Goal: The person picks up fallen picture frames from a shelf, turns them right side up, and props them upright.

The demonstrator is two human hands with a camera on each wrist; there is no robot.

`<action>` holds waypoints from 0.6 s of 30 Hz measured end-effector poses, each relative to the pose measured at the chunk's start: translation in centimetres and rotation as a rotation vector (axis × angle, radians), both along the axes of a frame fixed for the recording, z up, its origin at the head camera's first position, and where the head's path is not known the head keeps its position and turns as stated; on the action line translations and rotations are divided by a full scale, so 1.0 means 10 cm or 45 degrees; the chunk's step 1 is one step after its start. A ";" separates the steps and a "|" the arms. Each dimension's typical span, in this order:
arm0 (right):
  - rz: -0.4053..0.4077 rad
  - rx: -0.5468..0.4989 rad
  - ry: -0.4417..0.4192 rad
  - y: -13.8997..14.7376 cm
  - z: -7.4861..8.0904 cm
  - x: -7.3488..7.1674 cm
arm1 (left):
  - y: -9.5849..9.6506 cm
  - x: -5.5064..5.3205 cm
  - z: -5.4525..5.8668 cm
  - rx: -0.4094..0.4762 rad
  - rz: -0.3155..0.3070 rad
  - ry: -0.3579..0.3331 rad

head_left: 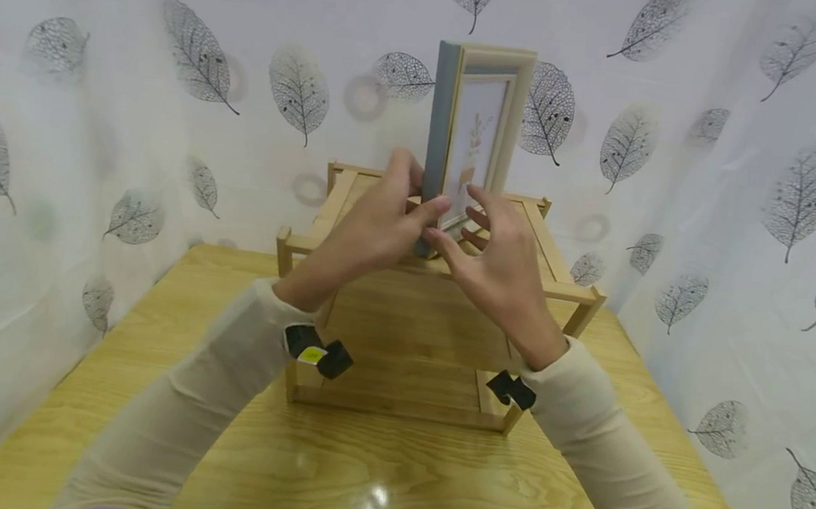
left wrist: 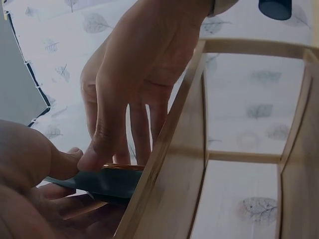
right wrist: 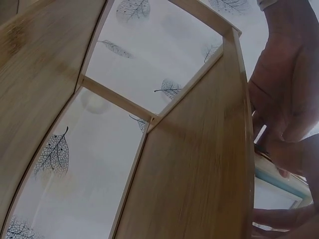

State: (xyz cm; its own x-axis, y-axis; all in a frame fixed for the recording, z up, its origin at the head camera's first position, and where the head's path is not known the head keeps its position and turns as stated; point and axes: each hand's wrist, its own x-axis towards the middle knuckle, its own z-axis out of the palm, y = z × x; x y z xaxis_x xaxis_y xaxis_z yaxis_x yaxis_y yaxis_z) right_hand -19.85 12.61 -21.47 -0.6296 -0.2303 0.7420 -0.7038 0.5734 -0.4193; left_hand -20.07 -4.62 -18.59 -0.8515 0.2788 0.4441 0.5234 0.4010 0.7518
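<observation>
A picture frame (head_left: pixel 515 127) with a pale moulding, blue-grey sides and a plant print stands upright and angled on a small wooden rack (head_left: pixel 414 265). My left hand (head_left: pixel 382 220) grips its lower left side, thumb at the near edge and fingers reaching behind. My right hand (head_left: pixel 504 262) holds the lower front, with its thumb beside the left thumb and bent fingers over the print. From the left wrist, the frame's dark edge (left wrist: pixel 117 185) shows between both hands. In the right wrist view, part of the frame (right wrist: pixel 281 186) appears beyond the rack, partly hidden by fingers.
The two-level wooden rack stands on a wood-grain table (head_left: pixel 333 472), its lower crossbar (head_left: pixel 396 407) near the front. A whitish curtain (head_left: pixel 639 249) printed with leaves surrounds the table at the back and sides. Both wrists carry small black devices.
</observation>
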 end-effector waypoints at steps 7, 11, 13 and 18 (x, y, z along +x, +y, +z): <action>0.042 0.029 0.074 -0.01 -0.03 -0.05 | 0.06 -0.01 -0.02 0.078 -0.065 -0.017; 0.065 0.015 0.052 0.01 -0.02 -0.05 | 0.08 -0.02 -0.03 0.106 -0.131 -0.028; 0.079 0.007 0.042 0.02 -0.01 -0.04 | 0.08 -0.03 -0.03 0.102 -0.145 -0.021; 0.117 -0.023 -0.008 0.05 0.01 -0.04 | 0.06 -0.08 -0.05 0.195 -0.241 -0.046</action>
State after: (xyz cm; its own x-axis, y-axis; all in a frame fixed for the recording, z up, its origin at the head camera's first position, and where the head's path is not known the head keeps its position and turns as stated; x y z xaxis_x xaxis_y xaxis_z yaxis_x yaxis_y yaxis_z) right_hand -20.29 13.15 -21.36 -0.6113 -0.2738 0.7425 -0.7503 0.4988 -0.4338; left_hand -20.86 -4.01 -19.13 -0.8066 0.3668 0.4636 0.5500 0.1783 0.8159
